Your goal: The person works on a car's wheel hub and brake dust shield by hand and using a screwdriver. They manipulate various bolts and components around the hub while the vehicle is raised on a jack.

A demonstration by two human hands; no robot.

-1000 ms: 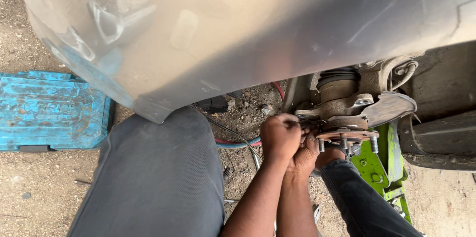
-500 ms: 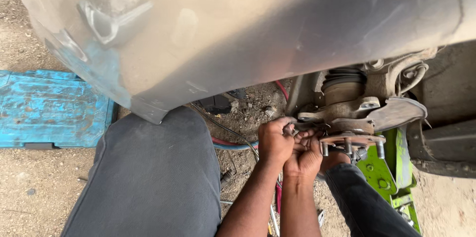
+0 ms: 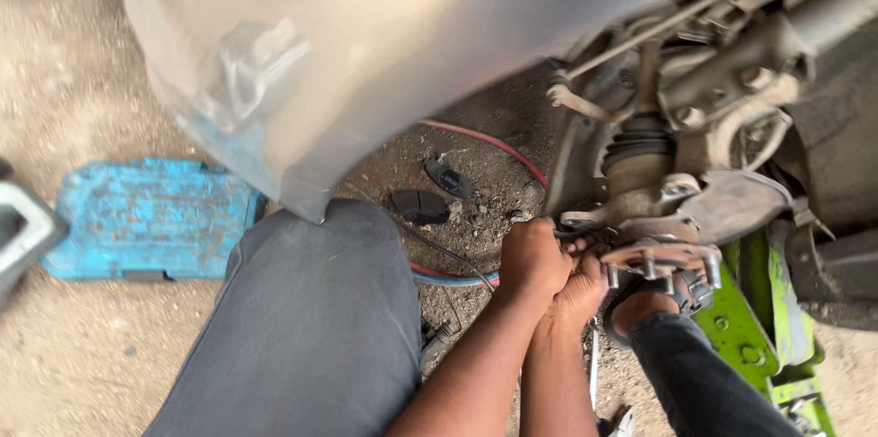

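Observation:
Both my hands are together at the bare wheel hub [image 3: 660, 261], a rusty flange with several studs under the car's wheel arch. My left hand [image 3: 533, 260] is curled into a fist around a thin dark metal tool that points at the hub's near edge. Pressed against its right side, my right hand [image 3: 582, 287] has its fingers on the hub's underside; whatever they hold is hidden. Above the hub are the black ribbed axle boot [image 3: 640, 148] and a curved rusty shield [image 3: 732, 204].
The grey car body panel [image 3: 384, 44] hangs over my knees in dark grey trousers [image 3: 311, 327]. A blue plastic case [image 3: 146, 218] lies left. Two dark brake pads [image 3: 421, 207] and a red hose [image 3: 485, 140] lie on the dirt. A green jack [image 3: 750, 336] stands right.
The view has shifted, and more of the suspension and ground under the car shows. My hands stay together at the hub, with the left fist a little lower against its edge.

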